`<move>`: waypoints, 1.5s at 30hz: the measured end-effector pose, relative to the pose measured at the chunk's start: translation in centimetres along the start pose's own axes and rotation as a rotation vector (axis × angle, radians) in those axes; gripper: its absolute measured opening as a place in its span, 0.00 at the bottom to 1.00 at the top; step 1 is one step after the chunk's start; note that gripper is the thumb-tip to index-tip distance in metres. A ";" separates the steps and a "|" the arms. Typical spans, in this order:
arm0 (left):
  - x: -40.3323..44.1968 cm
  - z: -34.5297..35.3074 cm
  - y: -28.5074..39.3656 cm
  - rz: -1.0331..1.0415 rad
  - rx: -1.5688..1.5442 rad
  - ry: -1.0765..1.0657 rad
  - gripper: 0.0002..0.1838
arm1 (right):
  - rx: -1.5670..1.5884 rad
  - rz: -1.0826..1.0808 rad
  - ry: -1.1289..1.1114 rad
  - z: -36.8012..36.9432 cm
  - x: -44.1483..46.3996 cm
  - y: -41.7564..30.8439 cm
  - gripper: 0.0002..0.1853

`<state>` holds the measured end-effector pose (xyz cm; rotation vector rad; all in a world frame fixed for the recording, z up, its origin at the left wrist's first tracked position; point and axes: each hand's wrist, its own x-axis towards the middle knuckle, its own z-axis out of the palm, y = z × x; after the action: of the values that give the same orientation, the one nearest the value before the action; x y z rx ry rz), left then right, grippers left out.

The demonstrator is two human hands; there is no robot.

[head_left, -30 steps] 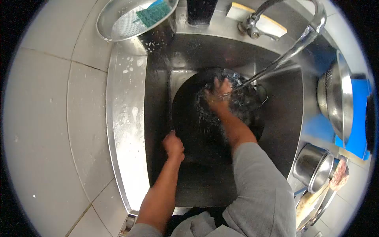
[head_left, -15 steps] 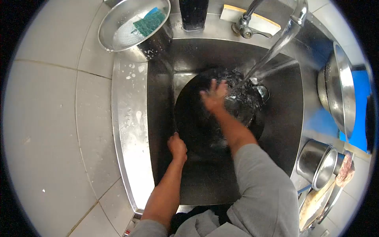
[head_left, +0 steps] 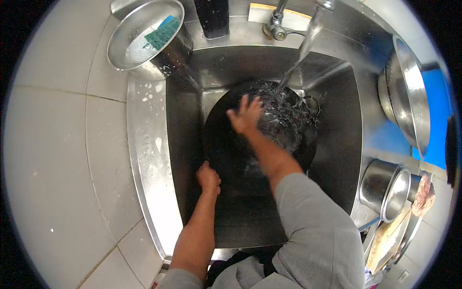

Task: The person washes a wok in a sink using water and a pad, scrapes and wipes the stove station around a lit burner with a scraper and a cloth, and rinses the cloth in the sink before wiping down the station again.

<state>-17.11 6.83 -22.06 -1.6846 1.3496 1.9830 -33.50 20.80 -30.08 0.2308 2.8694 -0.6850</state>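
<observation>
So the black wok (head_left: 221,132) is down in the sink (head_left: 339,120), ahead and to the right of the left hand (head_left: 208,178). That grip is curled tight at the wok's near-left edge and looks like it's holding on, though I can't tell if it's got the rim or a handle. The wok's round, so no real long axis, but its visible loop handle (head_left: 315,105) sits across from that grip, up and to the right. The right hand (head_left: 246,114) is nearer the middle, fingers spread wide with nothing in them, over the wok's inside. It's a bit blurred, so can't tell if it's touching. The water stream (head_left: 299,60) lands just right of it. Green scouring pad (head_left: 161,34) is well off, up and left.
</observation>
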 end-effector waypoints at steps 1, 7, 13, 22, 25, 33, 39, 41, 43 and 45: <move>-0.5 -0.1 0.2 -0.034 -0.001 -0.009 0.14 | 0.094 -0.101 0.044 3.2 -2.4 -1.7 0.48; 1.2 -0.8 -0.4 -0.065 -0.036 -0.154 0.12 | -0.015 -0.409 -0.907 -8.1 -19.1 6.4 0.33; -1.2 0.1 1.1 -0.041 -0.068 -0.069 0.13 | -0.784 -0.373 -0.449 -15.9 -13.3 18.2 0.31; -5.4 0.1 3.4 -0.030 -0.171 -0.230 0.13 | 0.279 -0.246 -0.660 -14.1 -19.3 8.6 0.37; -13.4 2.4 6.9 0.089 -0.204 -0.469 0.13 | 0.130 0.060 -0.374 -20.6 -17.7 11.3 0.39; -32.6 7.0 13.2 0.294 0.060 -0.810 0.10 | 0.114 0.346 -0.450 -23.1 -16.3 17.2 0.40; -33.9 6.5 14.3 0.354 0.196 -0.718 0.09 | 0.322 -0.018 -0.263 -22.0 -11.4 10.9 0.32; -32.7 5.4 14.7 0.337 0.199 -0.664 0.09 | 0.989 0.064 -0.310 -22.4 -6.7 6.7 0.24; -30.9 4.5 14.8 0.363 0.198 -0.609 0.09 | 1.345 0.040 -0.341 -26.0 -5.7 -0.1 0.16; -29.5 4.1 14.5 0.345 0.152 -0.582 0.10 | 1.561 0.095 -0.540 -26.8 -3.0 -4.0 0.14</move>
<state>-19.94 13.06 10.34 -0.7450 1.5663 2.2287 -35.13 29.30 -4.25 0.2757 1.2752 -2.2921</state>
